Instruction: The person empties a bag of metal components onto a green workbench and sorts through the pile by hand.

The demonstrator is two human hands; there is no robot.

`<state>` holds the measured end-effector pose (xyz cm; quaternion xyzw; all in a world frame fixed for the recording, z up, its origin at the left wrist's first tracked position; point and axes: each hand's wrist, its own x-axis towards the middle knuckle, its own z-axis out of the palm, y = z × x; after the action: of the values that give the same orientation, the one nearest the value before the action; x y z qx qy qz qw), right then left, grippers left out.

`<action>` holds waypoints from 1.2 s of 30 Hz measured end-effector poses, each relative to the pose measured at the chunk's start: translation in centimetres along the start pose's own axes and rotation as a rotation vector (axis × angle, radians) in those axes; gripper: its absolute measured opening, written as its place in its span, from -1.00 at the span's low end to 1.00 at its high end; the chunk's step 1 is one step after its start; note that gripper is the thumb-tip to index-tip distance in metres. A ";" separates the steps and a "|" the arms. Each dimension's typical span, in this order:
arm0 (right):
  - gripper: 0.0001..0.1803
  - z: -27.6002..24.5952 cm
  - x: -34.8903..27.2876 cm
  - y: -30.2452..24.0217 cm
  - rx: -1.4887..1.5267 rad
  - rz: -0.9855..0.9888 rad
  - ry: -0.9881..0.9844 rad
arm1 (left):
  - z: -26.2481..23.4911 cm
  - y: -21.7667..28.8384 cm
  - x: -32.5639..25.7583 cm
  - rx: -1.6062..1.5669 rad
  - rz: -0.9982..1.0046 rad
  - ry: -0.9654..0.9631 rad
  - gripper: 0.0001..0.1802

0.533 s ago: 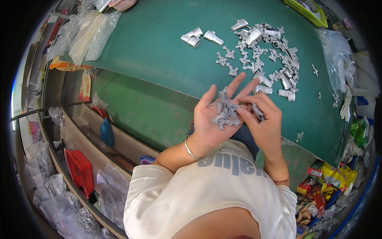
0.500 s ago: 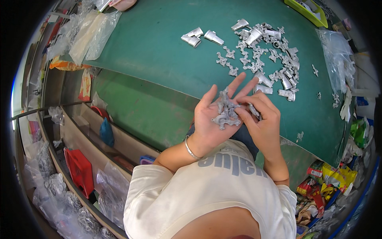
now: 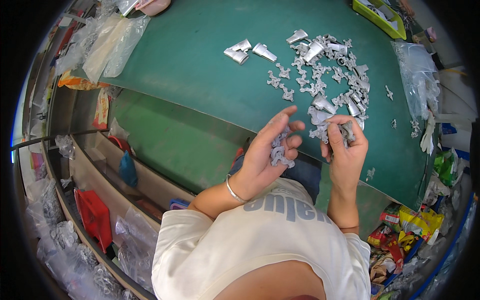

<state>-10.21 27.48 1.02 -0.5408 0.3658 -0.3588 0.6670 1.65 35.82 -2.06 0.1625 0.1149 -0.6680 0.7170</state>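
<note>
My left hand (image 3: 258,156) is turned on its side, fingers curled round several small grey metal castings (image 3: 281,157) with knobbly branching shapes. My right hand (image 3: 346,159) is raised at the table's near edge, thumb and fingers closed on similar grey castings (image 3: 347,131); another knobbly piece shows by its fingertips. Beyond both hands, more of these castings (image 3: 302,81) lie scattered on the green table (image 3: 190,65). Among them are larger silver tapered metal sleeves (image 3: 314,51), and a few such sleeves (image 3: 263,52) lie apart to the left.
Clear plastic bags (image 3: 112,47) lie at the table's left end, and another plastic bag (image 3: 416,75) hangs over its right side. A yellow-green bin (image 3: 382,20) stands at the far right. Left of me are brown partitioned shelves (image 3: 107,160) with a red plastic tray (image 3: 95,215).
My hands have moved apart. The left one has gone from an open palm to curled round its castings; the right has moved right, away from it, with castings in its fingers.
</note>
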 end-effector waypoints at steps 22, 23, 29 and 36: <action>-0.90 0.4 -1.0 0.6 0.003 -0.096 -0.023 | 1.6 0.0 -1.8 0.495 0.038 -0.013 -0.81; -0.90 0.3 -1.0 0.6 0.002 -0.098 -0.024 | 1.5 0.0 -1.8 0.504 0.043 -0.013 -0.81; -0.89 0.3 -1.0 0.2 0.016 -0.067 -0.044 | 1.4 -0.2 -1.8 0.500 0.053 -0.022 -0.82; -0.88 -0.1 -1.0 0.7 0.066 -0.040 -0.070 | 1.3 -0.2 -1.7 0.537 0.084 -0.033 -0.81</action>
<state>-10.69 28.39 0.43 -0.5381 0.3194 -0.3647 0.6895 1.22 36.91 -0.26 0.3407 -0.0849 -0.6469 0.6769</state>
